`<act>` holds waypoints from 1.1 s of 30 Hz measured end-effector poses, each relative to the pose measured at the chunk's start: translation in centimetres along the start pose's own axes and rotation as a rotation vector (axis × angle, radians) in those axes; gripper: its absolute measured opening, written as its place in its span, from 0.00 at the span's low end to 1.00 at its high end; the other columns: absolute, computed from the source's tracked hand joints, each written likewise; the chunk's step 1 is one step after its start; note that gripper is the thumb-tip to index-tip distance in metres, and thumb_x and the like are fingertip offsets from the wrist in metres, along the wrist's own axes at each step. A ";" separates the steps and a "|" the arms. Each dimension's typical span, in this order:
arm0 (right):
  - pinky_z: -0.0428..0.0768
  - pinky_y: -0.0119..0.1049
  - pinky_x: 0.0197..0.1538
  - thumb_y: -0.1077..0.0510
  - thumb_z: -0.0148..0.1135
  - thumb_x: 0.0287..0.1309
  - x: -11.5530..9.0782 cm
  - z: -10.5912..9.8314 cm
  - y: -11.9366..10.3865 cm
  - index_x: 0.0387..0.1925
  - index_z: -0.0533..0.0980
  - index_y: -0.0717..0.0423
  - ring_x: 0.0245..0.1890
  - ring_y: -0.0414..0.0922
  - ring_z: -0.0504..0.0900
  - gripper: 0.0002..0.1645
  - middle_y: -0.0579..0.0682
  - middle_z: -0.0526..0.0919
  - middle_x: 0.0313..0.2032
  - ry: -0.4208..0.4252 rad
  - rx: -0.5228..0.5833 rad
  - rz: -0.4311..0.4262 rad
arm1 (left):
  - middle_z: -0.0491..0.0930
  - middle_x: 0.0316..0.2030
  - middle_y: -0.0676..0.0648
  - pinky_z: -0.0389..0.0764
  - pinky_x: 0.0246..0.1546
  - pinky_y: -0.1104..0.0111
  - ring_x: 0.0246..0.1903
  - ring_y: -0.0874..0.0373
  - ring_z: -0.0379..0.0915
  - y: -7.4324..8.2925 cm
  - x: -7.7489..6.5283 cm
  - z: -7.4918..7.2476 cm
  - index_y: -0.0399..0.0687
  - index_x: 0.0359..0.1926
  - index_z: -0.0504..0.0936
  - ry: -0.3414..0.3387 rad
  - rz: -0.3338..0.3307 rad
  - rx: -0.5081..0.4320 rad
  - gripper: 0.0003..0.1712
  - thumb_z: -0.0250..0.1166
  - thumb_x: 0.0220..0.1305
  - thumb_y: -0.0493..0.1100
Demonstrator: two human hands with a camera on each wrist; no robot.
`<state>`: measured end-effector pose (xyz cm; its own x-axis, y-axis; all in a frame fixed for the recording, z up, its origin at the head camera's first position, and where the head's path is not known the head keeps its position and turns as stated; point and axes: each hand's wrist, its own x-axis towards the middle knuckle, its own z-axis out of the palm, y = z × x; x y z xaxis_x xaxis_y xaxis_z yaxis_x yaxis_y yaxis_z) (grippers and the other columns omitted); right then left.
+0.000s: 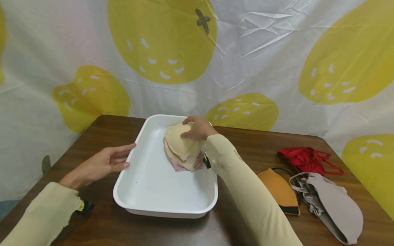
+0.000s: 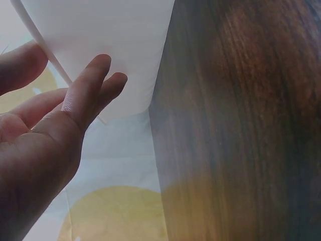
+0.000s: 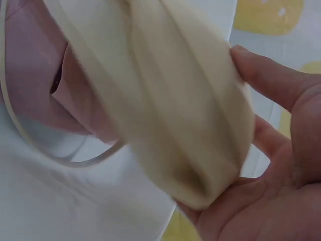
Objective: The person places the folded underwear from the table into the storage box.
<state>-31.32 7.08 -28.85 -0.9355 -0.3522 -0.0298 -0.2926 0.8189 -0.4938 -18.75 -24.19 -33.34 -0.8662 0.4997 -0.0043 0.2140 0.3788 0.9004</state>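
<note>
A beige bra (image 1: 181, 140) is in my right hand (image 1: 198, 128), inside the white tray (image 1: 147, 191) near its far right corner. The right wrist view shows the thumb at one edge of the beige bra (image 3: 165, 100) and the other fingers behind it. Under it lies a pink garment (image 1: 178, 166), folded, on the tray's floor. My left hand (image 1: 100, 165) is at the tray's left rim, fingers fairly straight, thumb and index fingertips right at the edge. In the left wrist view its fingers (image 2: 93, 83) lie along the tray's outer wall.
On the brown table (image 1: 240, 212), right of my right forearm, lie a red bra (image 1: 303, 159), an orange bra (image 1: 278, 189) and a grey bra (image 1: 335, 203). Behind the table hangs a white curtain (image 1: 246, 68) with yellow fruit prints.
</note>
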 end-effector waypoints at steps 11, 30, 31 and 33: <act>0.68 0.41 0.74 0.48 0.67 0.60 -0.2 -0.4 -0.2 0.66 0.74 0.50 0.70 0.51 0.72 0.33 0.54 0.76 0.68 -0.100 -0.269 -0.013 | 0.58 0.73 0.27 0.83 0.56 0.63 0.70 0.30 0.60 0.0 0.1 -0.1 0.31 0.77 0.49 -0.008 -0.005 0.007 0.43 0.62 0.71 0.39; 0.85 0.37 0.43 0.45 0.61 0.67 -1.8 -2.6 -0.8 0.67 0.72 0.54 0.46 0.47 0.79 0.32 0.56 0.76 0.65 -0.154 -0.091 0.109 | 0.57 0.74 0.27 0.83 0.56 0.62 0.70 0.30 0.61 0.3 0.1 0.0 0.32 0.77 0.50 -0.003 -0.025 0.035 0.42 0.61 0.71 0.38; 0.84 0.36 0.41 0.45 0.61 0.67 -1.9 -2.7 -0.8 0.67 0.72 0.54 0.46 0.47 0.79 0.31 0.56 0.76 0.66 -0.156 -0.093 0.109 | 0.57 0.74 0.27 0.83 0.56 0.62 0.70 0.30 0.61 0.3 0.1 0.0 0.32 0.77 0.50 -0.003 -0.025 0.036 0.42 0.61 0.71 0.38; 0.81 0.33 0.37 0.45 0.60 0.68 -2.1 -3.1 -0.7 0.67 0.72 0.54 0.42 0.45 0.78 0.31 0.56 0.76 0.65 -0.162 -0.092 0.106 | 0.57 0.74 0.27 0.83 0.56 0.62 0.70 0.30 0.61 0.2 0.1 0.0 0.32 0.77 0.50 -0.005 -0.025 0.039 0.42 0.61 0.71 0.38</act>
<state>-29.78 8.62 -25.78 -0.9202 -0.3239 -0.2200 -0.2178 0.8904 -0.3997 -18.77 -24.01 -33.15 -0.8693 0.4935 -0.0284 0.2102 0.4211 0.8823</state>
